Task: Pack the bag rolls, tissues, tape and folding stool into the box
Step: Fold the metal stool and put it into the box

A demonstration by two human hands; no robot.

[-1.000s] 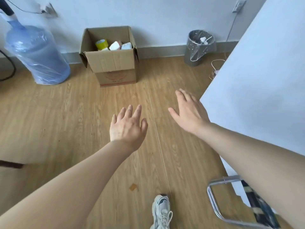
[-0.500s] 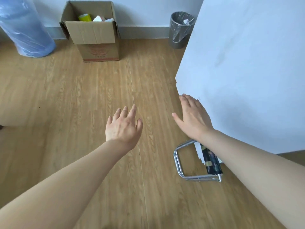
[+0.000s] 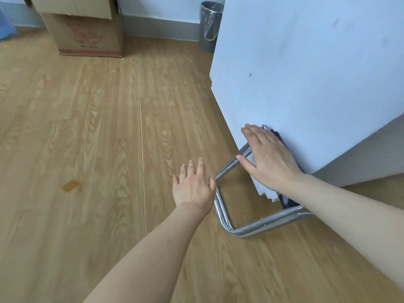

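Observation:
The folding stool (image 3: 258,227) lies folded on the wooden floor against the white cabinet, its chrome tube frame toward me and its dark fabric seat partly hidden behind my right arm. My right hand (image 3: 270,157) is spread flat over the stool's upper tube and seat, fingers apart, not closed on it. My left hand (image 3: 193,184) hovers open just left of the frame, its little-finger side almost touching the tube. The cardboard box (image 3: 87,33) stands at the far wall, top left; its contents are out of view.
A white cabinet (image 3: 306,73) fills the right side, its corner just above the stool. A grey bin with a clear liner (image 3: 208,27) stands behind it by the wall. A small orange scrap (image 3: 71,185) lies on the floor at left.
The view has dropped and closed in on the stool. Both hands moved down and right; my right hand now lies over the stool's frame, and the left hand has come up beside it.

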